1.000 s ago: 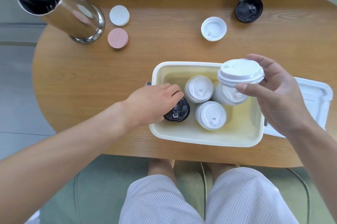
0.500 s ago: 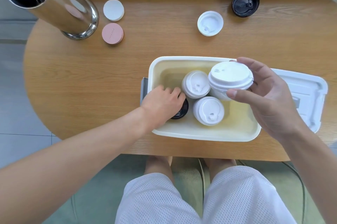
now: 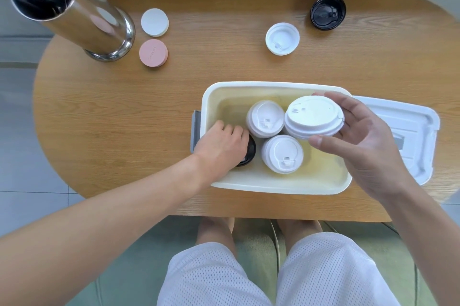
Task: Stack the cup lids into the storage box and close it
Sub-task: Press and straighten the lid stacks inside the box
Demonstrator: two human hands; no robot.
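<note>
Head cam: right hand (image 3: 368, 146) holds white lid stack (image 3: 314, 116) over storage box (image 3: 273, 187).

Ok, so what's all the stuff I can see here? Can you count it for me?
storage box: 1, cream, table middle
white lid stacks: 2, in the box
black lids: in the box, under left hand
loose lids: 1 white, 1 black, far table
round discs: 1 white, 1 pink, far left
steel canister: 1, far left
box cover: 1, white, right of box
left hand: on black lids
right hand: holding white lids over box
</note>
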